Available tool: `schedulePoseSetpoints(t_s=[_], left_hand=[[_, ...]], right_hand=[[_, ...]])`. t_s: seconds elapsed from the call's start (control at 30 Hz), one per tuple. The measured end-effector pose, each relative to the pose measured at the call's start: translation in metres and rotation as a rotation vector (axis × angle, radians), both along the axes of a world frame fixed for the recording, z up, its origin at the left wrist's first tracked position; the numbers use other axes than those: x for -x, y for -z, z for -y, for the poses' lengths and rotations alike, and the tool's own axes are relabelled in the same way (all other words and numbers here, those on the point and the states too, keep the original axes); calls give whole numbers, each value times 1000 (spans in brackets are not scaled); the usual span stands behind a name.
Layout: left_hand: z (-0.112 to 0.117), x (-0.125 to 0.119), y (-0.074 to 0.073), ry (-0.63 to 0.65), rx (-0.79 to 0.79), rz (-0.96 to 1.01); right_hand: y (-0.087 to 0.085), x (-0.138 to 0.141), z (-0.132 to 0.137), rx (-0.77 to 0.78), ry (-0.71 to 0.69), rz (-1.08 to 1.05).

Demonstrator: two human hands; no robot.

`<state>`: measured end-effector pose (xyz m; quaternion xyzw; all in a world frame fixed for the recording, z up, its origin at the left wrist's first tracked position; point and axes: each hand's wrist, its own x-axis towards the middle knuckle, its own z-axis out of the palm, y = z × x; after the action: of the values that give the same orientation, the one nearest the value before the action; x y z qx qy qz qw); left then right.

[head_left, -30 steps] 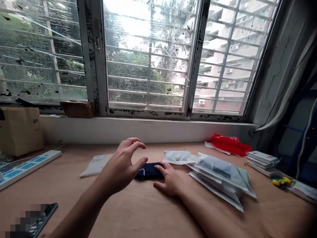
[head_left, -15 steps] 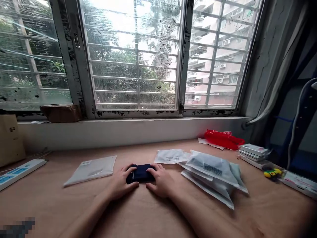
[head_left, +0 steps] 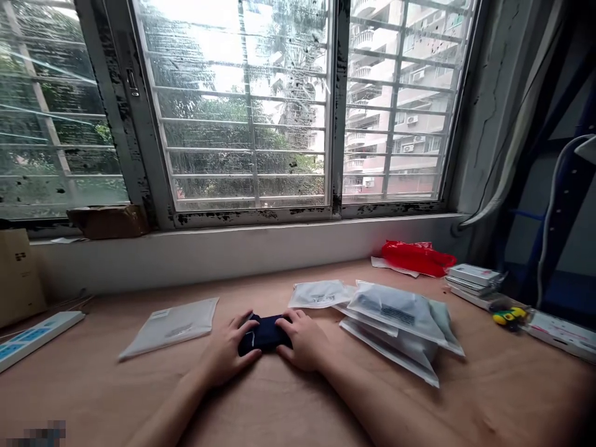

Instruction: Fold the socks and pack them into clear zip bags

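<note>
"On a wooden table [head_left: 265,403], a person's left hand [head_left: 226,349] and right hand [head_left: 306,341] hold a dark blue bundle [head_left: 269,334] by opposite ends."

"Where does it lie?"

"Between a lone plastic bag [head_left: 173,327], left, and a pile of bags [head_left: 395,320], right."
</note>
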<state>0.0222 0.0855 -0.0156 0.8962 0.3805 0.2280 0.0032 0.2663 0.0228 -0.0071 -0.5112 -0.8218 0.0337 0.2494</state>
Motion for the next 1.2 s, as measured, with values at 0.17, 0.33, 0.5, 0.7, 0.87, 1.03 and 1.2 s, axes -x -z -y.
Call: schedulePoseSetpoints(t_s=[0.17, 0.33, 0.5, 0.7, 0.87, 1.03, 1.2], left_hand=[[4, -4, -5, 87, -123, -99], [11, -11, -9, 164, -136, -133], [15, -13, -13, 186, -153, -125], [17, -15, -13, 164, -147, -101], [12, -16, -4, 93, -153, -42], [10, -14, -9, -60, 61, 273], [7, -14, -17, -97, 332, 643]], right_hand=[[-4, 1, 2, -26, 14, 43], [-3, 2, 4, -23, 23, 8], [0, 4, 3, -38, 9, -34], [-2, 6, 1, -71, 15, 27], [1, 8, -3, -125, 79, -8], [2, 4, -5, -158, 157, -153], [-3, -1, -7, -98, 150, -382]])
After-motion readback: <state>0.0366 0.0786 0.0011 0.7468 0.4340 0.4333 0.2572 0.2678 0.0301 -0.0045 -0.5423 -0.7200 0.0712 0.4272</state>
